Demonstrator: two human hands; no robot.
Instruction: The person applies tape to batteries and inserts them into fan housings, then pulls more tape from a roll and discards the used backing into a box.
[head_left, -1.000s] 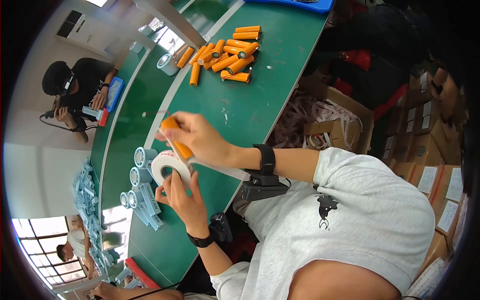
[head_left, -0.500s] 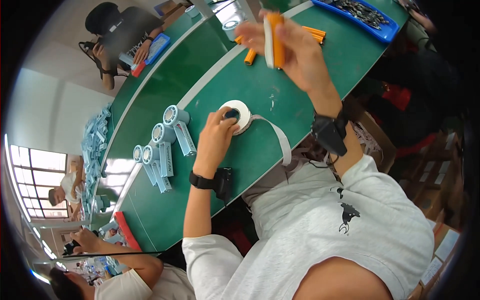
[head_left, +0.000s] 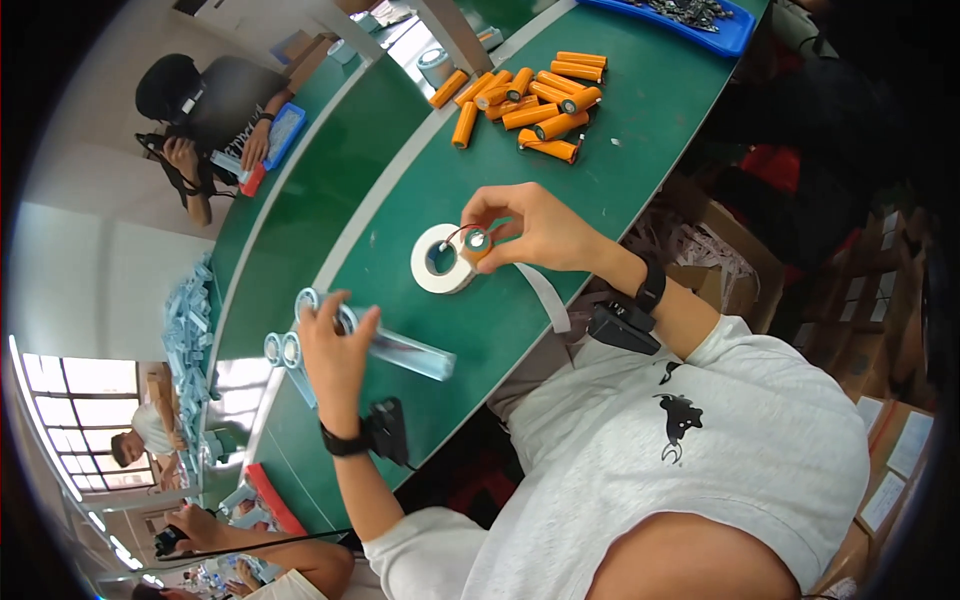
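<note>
My right hand (head_left: 535, 235) pinches an orange cylindrical battery (head_left: 472, 254), its round end turned upward and a thin red wire curling from it. Just left of that battery lies a roll of white tape (head_left: 424, 276), and a loose tape strip (head_left: 547, 298) reaches the table edge. My left hand (head_left: 336, 352) is curled around the head of a light blue handheld fan (head_left: 415, 356), whose handle points right and looks slightly blurred. Close by on the left are more light blue fans (head_left: 292, 352), partly hidden behind my left hand.
Several orange batteries (head_left: 532, 116) lie in a loose pile on the green table (head_left: 395, 245). A blue tray (head_left: 715, 40) of small metal parts stands at the far right. Across the table, a person (head_left: 215, 120) works over another blue tray (head_left: 285, 138). Cardboard boxes (head_left: 715, 230) stand below the right edge.
My right hand has come down from a raised position to beside the tape roll with the orange battery. My left hand has left the roll and taken hold of a fan.
</note>
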